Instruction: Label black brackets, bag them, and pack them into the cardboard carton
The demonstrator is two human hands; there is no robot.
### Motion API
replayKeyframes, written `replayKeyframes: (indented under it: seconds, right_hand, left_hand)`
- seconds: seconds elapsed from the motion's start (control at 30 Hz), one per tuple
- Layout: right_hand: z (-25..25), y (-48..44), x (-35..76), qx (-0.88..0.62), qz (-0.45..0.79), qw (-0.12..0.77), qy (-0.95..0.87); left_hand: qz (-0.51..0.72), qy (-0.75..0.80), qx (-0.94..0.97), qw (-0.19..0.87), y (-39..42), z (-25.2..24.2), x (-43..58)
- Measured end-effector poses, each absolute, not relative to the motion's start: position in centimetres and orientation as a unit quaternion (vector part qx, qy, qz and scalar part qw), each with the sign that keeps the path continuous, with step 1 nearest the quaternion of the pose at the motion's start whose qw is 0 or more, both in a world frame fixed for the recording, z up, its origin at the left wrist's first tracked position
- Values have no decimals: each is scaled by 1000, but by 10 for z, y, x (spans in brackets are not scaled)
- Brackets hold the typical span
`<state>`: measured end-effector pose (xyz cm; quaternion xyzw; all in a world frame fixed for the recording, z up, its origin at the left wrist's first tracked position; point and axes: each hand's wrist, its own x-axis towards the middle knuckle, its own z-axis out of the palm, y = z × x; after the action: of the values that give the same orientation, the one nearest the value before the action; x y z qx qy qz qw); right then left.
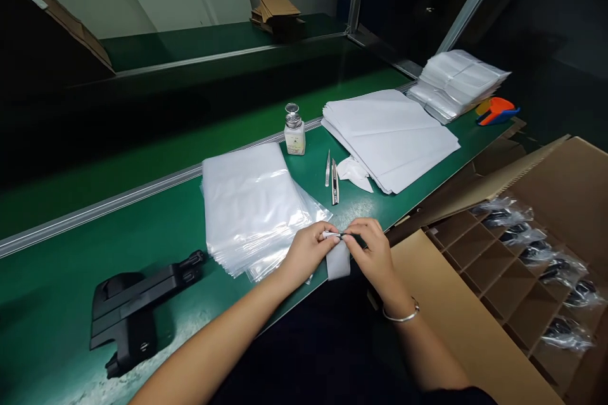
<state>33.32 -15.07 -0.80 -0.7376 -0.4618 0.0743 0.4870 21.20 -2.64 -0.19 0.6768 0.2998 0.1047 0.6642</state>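
Observation:
Close to the green bench's front edge, my left hand (308, 251) and my right hand (373, 251) meet fingertip to fingertip. Both are closed in a pinch around a white cloth-like strip (338, 263), which hangs down between them. A small dark piece shows at the fingertips; its kind is too small to make out. Left of my left hand lies a stack of clear plastic bags (251, 202). Beyond my hands rest a utility knife (335, 183), tweezers (327, 168) and a crumpled white cloth (355, 172).
A white pump bottle (295, 139) stands behind the bags. White sheets (389, 135), packed bags (460, 82) and an orange-blue tape dispenser (498, 111) lie rightward. A black plastic part (137, 310) sits left. At right, a divided carton (475, 278) holds several bagged black parts.

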Motion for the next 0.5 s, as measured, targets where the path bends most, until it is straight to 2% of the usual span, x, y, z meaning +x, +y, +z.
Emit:
replayKeyframes:
  seconds: [0.13,0.23,0.33,0.4,0.5]
  right_hand:
    - [-7,-160,330,-740,-16,468,-482]
    - [-11,-160,333,-722,-23,566,-398]
    - [-23,-138,337,-649,169,684,-287]
    - [-35,-116,339,-599,313,692,-253]
    - [-52,-92,340,-603,357,670,-242]
  left_hand:
    - [118,247,712,646,-15,2,213]
    - [176,194,777,572,5,7,222]
    - [160,203,846,467,22,15,237]
    - [129,237,871,411,30,23,238]
    - [161,273,873,370,46,38,199]
